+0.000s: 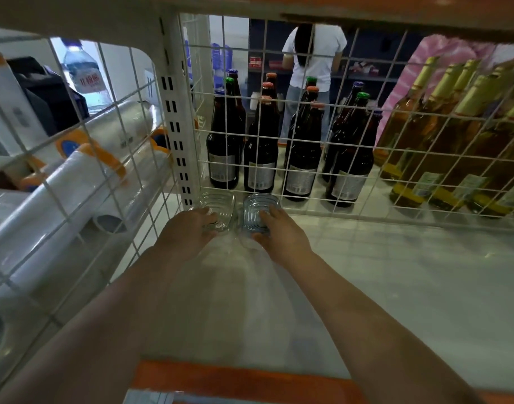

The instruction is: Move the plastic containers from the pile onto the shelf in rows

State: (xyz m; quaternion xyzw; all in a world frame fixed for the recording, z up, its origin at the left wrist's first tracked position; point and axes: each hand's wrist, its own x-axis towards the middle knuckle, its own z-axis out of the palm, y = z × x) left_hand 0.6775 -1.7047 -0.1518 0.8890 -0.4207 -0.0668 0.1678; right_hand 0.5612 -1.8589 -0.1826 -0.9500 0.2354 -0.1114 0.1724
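Observation:
Two clear ribbed plastic containers sit side by side at the back left corner of the white shelf (395, 272), against the wire grid. My left hand (188, 228) grips the left container (217, 204), fingers curled over its near edge. My right hand (279, 231) grips the right container (260, 207) the same way. Both forearms reach in from the shelf's orange front edge (235, 380). The pile of containers is not in view.
A white wire grid (366, 141) closes the back of the shelf; dark brown bottles (302, 153) and amber bottles (442, 141) stand behind it. A wire side panel (75, 185) on the left holds back rolls of plastic film. A person in a white shirt (317, 53) stands beyond.

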